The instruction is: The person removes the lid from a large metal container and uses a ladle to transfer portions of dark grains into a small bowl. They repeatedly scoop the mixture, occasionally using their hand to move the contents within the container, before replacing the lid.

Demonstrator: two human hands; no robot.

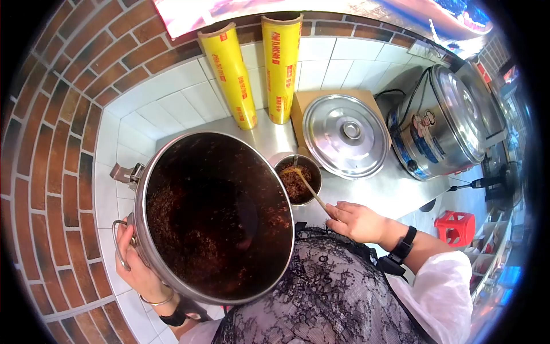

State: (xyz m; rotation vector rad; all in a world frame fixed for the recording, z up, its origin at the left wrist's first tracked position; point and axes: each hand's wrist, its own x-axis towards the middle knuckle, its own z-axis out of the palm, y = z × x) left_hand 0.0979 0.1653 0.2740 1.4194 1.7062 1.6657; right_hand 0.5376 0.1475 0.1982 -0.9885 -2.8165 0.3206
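Observation:
A large stainless steel pot (pixel 172 282) tilts toward me at the left, its inside coated with dark, oily sauce and bits. My left hand (pixel 137 272) grips it at the side handle, fingers wrapped around the handle and pot wall. My right hand (pixel 358 222) is closed around a wooden spoon (pixel 313 192). The spoon's head rests inside a small metal pot (pixel 319 182), among reddish-brown chunky sauce (pixel 295 186). This small pot stands on the steel counter just right of the large pot's rim.
Two yellow cling film rolls (pixel 229 80) stand against the tiled wall. Behind the small pot, a round metal lid (pixel 332 135) lies on cardboard (pixel 298 109). A big steel cooker (pixel 424 135) stands at the right, with a red stool (pixel 456 226) on the floor beyond.

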